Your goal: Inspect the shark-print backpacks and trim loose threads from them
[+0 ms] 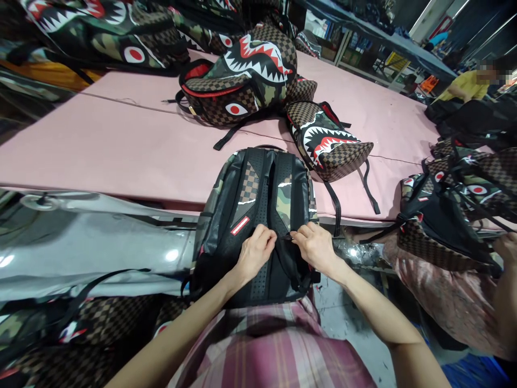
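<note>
Over the lap: a pink plaid garment [266, 345] is showing below a camouflage-and-checkered backpack [260, 213].
Backpack position: it is lying with its black back panel and shoulder straps facing up, its top overlapping the near edge of a pink-covered table [121, 134], its base reaching toward the lap.
Right hand [314, 245]: its fingertips are pinching a small black strap piece [288, 236] over the back panel.
Left hand [258, 248]: thumb and fingers are pressing together just beside that piece; what they are gripping, if anything, I cannot tell.
Below the near edge, left: checkered bags [117, 318] are lying beside grey sheeting [100, 253].
Near edge, right end: a co-worker's hand [507, 250] is showing beside a black-and-checkered bag [448, 226].
Surface, toward the near edge: a smaller shark-mouth bag [333, 143] is resting, straps trailing.
Surface, farther back: a larger shark-mouth bag [242, 81] is lying open.
Far left corner: camouflage shark-face bags [133, 37] are lying heaped.
Past the right edge: a person in yellow [464, 86] is staying behind dark material [476, 116].
</note>
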`<state>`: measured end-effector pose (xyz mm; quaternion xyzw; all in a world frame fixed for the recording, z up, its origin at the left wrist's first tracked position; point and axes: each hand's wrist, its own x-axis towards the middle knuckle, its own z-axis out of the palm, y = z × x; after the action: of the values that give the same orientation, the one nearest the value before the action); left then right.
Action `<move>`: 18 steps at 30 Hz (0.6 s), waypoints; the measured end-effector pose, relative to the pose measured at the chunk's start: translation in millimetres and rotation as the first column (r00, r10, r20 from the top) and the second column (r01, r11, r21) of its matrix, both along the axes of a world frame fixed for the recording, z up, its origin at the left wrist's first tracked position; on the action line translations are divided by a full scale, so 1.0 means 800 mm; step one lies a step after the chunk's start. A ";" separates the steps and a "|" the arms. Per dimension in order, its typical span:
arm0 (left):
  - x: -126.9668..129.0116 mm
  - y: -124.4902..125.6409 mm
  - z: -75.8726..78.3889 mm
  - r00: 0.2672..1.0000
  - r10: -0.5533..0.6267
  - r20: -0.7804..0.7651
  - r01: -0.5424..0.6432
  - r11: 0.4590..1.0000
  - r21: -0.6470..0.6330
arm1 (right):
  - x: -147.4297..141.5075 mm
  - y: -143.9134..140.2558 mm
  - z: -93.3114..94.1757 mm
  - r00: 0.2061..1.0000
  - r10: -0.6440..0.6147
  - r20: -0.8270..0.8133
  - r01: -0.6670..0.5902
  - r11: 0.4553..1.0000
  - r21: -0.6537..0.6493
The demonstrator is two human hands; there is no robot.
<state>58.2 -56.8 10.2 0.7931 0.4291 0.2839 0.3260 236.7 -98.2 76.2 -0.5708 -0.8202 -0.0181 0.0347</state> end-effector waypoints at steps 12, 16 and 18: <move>-0.001 -0.004 -0.001 0.975 0.127 0.183 -0.094 0.979 -0.179 | -0.010 0.008 -0.006 0.998 -0.035 -0.046 0.031 0.995 -0.091; 0.002 -0.005 0.002 0.970 0.137 0.203 -0.095 0.974 -0.204 | -0.015 0.010 -0.003 0.997 -0.047 -0.068 0.039 0.992 -0.120; -0.001 -0.005 0.013 0.959 0.160 0.232 -0.086 0.950 -0.301 | -0.009 0.010 -0.003 0.980 -0.083 -0.181 0.059 0.989 -0.132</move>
<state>57.1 -60.5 20.3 0.6658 0.4697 0.3372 0.4716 229.7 -90.1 74.0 -0.6000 -0.7919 0.0859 0.0743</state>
